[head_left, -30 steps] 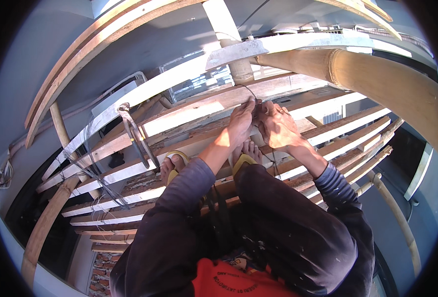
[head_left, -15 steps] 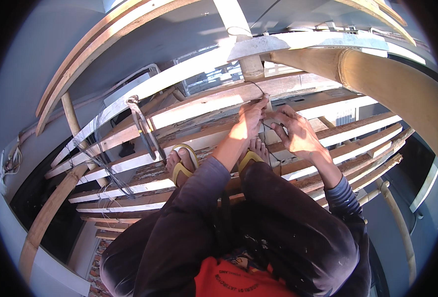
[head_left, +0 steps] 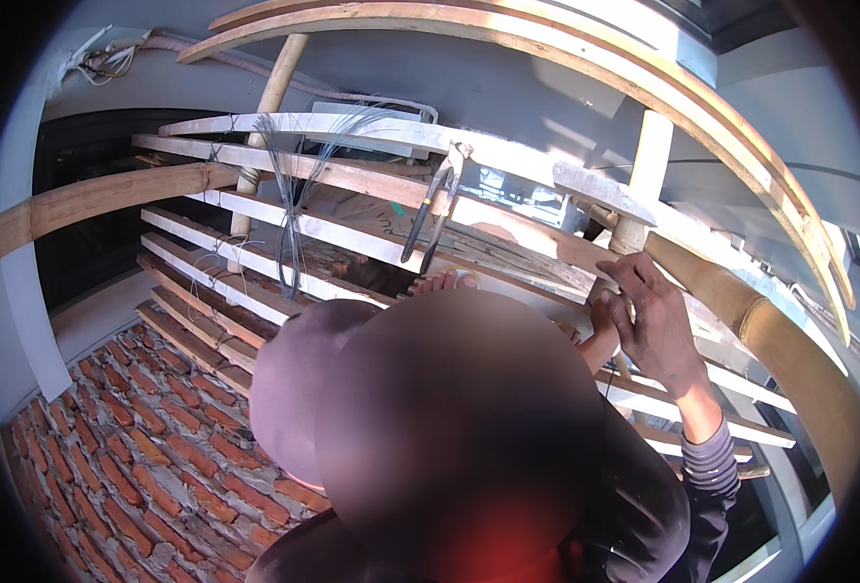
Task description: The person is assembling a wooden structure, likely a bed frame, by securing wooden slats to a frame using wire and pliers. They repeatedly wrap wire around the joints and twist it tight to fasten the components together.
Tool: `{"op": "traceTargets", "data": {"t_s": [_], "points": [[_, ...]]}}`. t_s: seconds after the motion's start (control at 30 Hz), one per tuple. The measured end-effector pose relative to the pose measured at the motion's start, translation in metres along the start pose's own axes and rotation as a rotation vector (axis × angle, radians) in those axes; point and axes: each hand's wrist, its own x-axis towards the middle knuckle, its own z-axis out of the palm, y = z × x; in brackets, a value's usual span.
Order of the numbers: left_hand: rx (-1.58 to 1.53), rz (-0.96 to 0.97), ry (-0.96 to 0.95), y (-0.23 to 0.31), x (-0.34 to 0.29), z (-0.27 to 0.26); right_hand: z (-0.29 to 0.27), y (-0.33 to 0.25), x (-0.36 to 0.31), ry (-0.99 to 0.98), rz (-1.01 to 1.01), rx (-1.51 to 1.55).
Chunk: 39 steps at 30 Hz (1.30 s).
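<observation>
Head view: the right hand [head_left: 658,325] presses curled fingers against a bamboo pole [head_left: 731,301] where planks cross; the left hand [head_left: 600,316] is mostly hidden, grip unclear. Beyond, pincers [head_left: 430,209] hang unused on a wooden slat [head_left: 352,180]; tie wire [head_left: 289,194] dangles. The lashing looks unfinished.

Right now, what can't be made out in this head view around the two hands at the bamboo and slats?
- Left hand: mostly hidden behind the blurred patch; its grip can't be judged.
- Right hand: seen from the back, so what its fingers hold at the bamboo pole is hidden.
- Pincers: lower ends covered by the blur.
- Wire bundle: strands too thin to follow.
</observation>
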Motion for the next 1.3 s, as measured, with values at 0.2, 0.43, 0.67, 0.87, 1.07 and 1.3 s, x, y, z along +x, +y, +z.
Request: {"op": "traceTargets", "data": {"t_s": [0.2, 0.43, 0.67, 0.87, 1.07, 1.3], "points": [[-0.102, -0.002, -0.044, -0.033, -0.019, -0.081, 0.025, -0.026, 0.052, -0.334, 0.136, 0.070], [-0.141, -0.073, 0.028, -0.093, -0.046, -0.185, 0.183, -0.016, 0.146, 0.127, 0.348, 0.242], [-0.235, -0.137, 0.094, -0.127, -0.068, -0.210, 0.249, -0.044, 0.177, 0.425, 0.474, 0.304], [-0.328, -0.120, 0.079, -0.126, -0.059, -0.200, 0.203, -0.057, 0.175, 0.512, 0.337, 1.230], [-0.417, -0.075, 0.028, -0.120, -0.048, -0.187, 0.076, -0.056, 0.157, 0.128, 0.296, 1.548], [-0.691, -0.027, -0.147, -0.096, -0.025, -0.145, -0.009, -0.011, 0.052, -0.138, 0.597, 0.970]]}}
